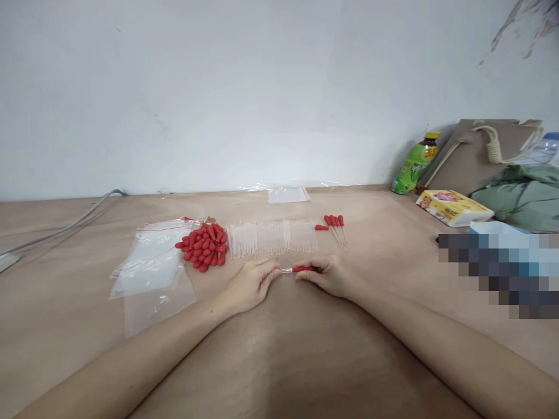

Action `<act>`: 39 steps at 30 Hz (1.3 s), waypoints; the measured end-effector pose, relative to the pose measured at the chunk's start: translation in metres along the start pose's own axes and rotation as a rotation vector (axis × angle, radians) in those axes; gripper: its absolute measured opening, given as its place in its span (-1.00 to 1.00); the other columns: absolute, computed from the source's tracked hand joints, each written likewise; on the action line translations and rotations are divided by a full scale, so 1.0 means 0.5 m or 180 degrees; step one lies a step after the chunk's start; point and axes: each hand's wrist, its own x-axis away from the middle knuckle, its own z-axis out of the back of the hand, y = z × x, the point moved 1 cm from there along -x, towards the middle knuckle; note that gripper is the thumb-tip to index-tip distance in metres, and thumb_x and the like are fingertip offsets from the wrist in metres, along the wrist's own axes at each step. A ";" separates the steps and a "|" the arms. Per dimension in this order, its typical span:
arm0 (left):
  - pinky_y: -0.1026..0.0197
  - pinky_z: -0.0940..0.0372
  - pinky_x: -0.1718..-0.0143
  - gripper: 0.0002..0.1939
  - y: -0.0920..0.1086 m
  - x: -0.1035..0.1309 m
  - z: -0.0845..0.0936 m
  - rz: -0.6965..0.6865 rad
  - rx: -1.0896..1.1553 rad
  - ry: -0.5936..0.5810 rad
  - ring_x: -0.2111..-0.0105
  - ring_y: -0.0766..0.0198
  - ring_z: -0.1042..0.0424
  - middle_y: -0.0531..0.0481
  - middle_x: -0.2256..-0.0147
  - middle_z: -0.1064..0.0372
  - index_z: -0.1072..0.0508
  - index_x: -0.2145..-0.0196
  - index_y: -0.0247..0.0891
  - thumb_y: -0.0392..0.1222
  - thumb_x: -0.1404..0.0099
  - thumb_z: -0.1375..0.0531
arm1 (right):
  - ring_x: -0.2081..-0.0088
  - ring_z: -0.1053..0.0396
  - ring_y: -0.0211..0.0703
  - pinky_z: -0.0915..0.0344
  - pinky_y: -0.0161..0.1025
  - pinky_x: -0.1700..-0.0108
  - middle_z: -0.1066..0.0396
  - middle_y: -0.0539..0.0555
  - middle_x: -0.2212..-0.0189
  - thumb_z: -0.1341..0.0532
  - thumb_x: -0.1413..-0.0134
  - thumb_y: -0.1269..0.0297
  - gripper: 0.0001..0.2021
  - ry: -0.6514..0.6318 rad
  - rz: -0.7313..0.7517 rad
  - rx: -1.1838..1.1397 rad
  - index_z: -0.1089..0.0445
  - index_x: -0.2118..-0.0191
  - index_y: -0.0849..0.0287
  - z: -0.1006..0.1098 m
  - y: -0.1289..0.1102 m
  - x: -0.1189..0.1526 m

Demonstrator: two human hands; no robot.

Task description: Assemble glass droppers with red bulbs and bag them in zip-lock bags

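My left hand (253,284) is closed on a clear glass dropper tube (286,270), whose lower part is hidden in the fingers. My right hand (331,277) pinches a red rubber bulb (301,269) that sits at the tube's right end. Behind the hands lies a row of clear dropper tubes (271,237), side by side. A heap of red rubber bulbs (205,247) is to the left of that row. On its right, several droppers with red bulbs fitted (334,221) lie on the table.
Clear zip bags (152,262) lie at the left, with a grey cable (87,214) farther left. A small white packet (288,195) is by the wall. At the right are a green bottle (413,166), a grey bag (471,154), a yellow tissue pack (454,208) and green cloth (519,195).
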 end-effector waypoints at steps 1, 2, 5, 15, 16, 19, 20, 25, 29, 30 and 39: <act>0.27 -0.20 0.34 -0.76 0.000 -0.001 0.000 -0.0001 -0.0017 -0.0021 0.40 0.31 -0.32 0.01 0.41 -0.33 -0.33 0.34 -0.28 -0.24 -0.36 0.10 | 0.33 -0.44 -0.24 -0.35 -0.31 0.25 -0.50 -0.04 0.32 -0.19 0.00 0.18 -0.80 0.0025 0.0009 0.0021 -0.47 0.24 0.04 0.000 0.001 0.001; 0.27 -0.20 0.35 -0.75 -0.001 -0.002 0.000 -0.0003 -0.0030 -0.0038 0.41 0.31 -0.32 0.01 0.42 -0.33 -0.32 0.36 -0.28 -0.24 -0.36 0.10 | 0.33 -0.44 -0.23 -0.36 -0.30 0.25 -0.50 -0.05 0.31 -0.19 -0.01 0.18 -0.81 0.0045 0.0023 0.0041 -0.47 0.24 0.03 0.000 0.002 0.002; 0.28 -0.20 0.37 -0.73 -0.001 -0.004 0.000 -0.0014 -0.0051 -0.0077 0.43 0.32 -0.30 0.02 0.44 -0.30 -0.31 0.40 -0.28 -0.24 -0.36 0.12 | 0.32 -0.44 -0.23 -0.36 -0.30 0.24 -0.50 -0.05 0.30 -0.19 -0.01 0.19 -0.81 0.0079 0.0082 0.0097 -0.47 0.24 0.02 0.002 0.002 0.005; 0.25 -0.24 0.30 -0.75 0.002 0.000 -0.002 0.0085 0.0002 0.0024 0.33 0.28 -0.36 0.00 0.35 -0.37 -0.35 0.30 -0.25 -0.18 -0.36 0.08 | 0.32 -0.42 -0.24 -0.36 -0.32 0.28 -0.48 0.02 0.32 -0.24 0.07 0.22 -0.72 0.0044 -0.0030 -0.0246 -0.42 0.17 0.14 -0.003 -0.028 -0.003; 0.25 -0.24 0.29 -0.75 0.002 0.000 -0.003 0.0062 0.0016 0.0018 0.33 0.28 -0.36 0.00 0.35 -0.37 -0.35 0.31 -0.25 -0.17 -0.36 0.08 | 0.31 -0.42 -0.24 -0.36 -0.31 0.26 -0.48 0.03 0.31 -0.25 0.08 0.22 -0.70 -0.0009 -0.0034 -0.0277 -0.42 0.16 0.14 -0.003 -0.033 -0.007; 0.24 -0.24 0.28 -0.75 0.002 -0.002 -0.004 0.0013 -0.0003 0.0004 0.33 0.28 -0.37 -0.01 0.34 -0.38 -0.35 0.30 -0.25 -0.17 -0.36 0.09 | 0.30 -0.41 -0.24 -0.35 -0.31 0.25 -0.48 0.01 0.31 -0.20 0.01 0.22 -0.78 -0.0220 0.0043 -0.0310 -0.45 0.21 0.12 -0.004 -0.040 -0.015; 0.24 -0.24 0.29 -0.75 0.001 -0.002 -0.004 0.0012 -0.0023 0.0003 0.33 0.28 -0.36 -0.01 0.35 -0.38 -0.34 0.30 -0.25 -0.18 -0.36 0.09 | 0.31 -0.41 -0.25 -0.35 -0.32 0.26 -0.49 0.00 0.32 -0.18 -0.01 0.23 -0.80 -0.0255 0.0061 -0.0307 -0.46 0.23 0.11 -0.003 -0.039 -0.016; 0.26 -0.23 0.32 -0.74 0.001 -0.001 0.000 -0.0007 -0.0083 -0.0002 0.36 0.29 -0.35 0.00 0.39 -0.36 -0.34 0.32 -0.26 -0.19 -0.36 0.10 | 0.37 -0.41 -0.25 -0.33 -0.33 0.33 -0.50 0.02 0.36 -0.19 0.02 0.23 -0.80 -0.0218 -0.0037 -0.0224 -0.47 0.26 0.15 0.001 -0.033 -0.016; 0.25 -0.23 0.31 -0.75 0.001 -0.001 0.001 -0.0010 -0.0061 -0.0030 0.36 0.28 -0.35 0.00 0.37 -0.36 -0.34 0.31 -0.26 -0.20 -0.35 0.10 | 0.39 -0.40 -0.26 -0.32 -0.33 0.34 -0.50 -0.01 0.38 -0.18 0.00 0.23 -0.80 -0.0256 0.0028 -0.0209 -0.47 0.24 0.10 0.003 -0.033 -0.012; 0.25 -0.22 0.31 -0.75 0.001 -0.001 0.001 -0.0006 -0.0050 -0.0038 0.37 0.28 -0.35 0.00 0.38 -0.36 -0.35 0.31 -0.27 -0.20 -0.35 0.10 | 0.39 -0.40 -0.26 -0.32 -0.33 0.34 -0.49 -0.02 0.39 -0.18 -0.01 0.23 -0.80 -0.0244 0.0055 -0.0191 -0.47 0.23 0.10 0.003 -0.033 -0.011; 0.27 -0.19 0.37 -0.71 0.006 0.001 0.004 0.0003 -0.0045 -0.0127 0.42 0.30 -0.31 0.00 0.44 -0.32 -0.36 0.36 -0.28 -0.21 -0.36 0.10 | 0.43 -0.39 -0.27 -0.32 -0.32 0.36 -0.49 0.01 0.42 -0.18 -0.02 0.22 -0.79 0.0000 0.0261 -0.0017 -0.48 0.23 0.12 -0.003 -0.021 -0.001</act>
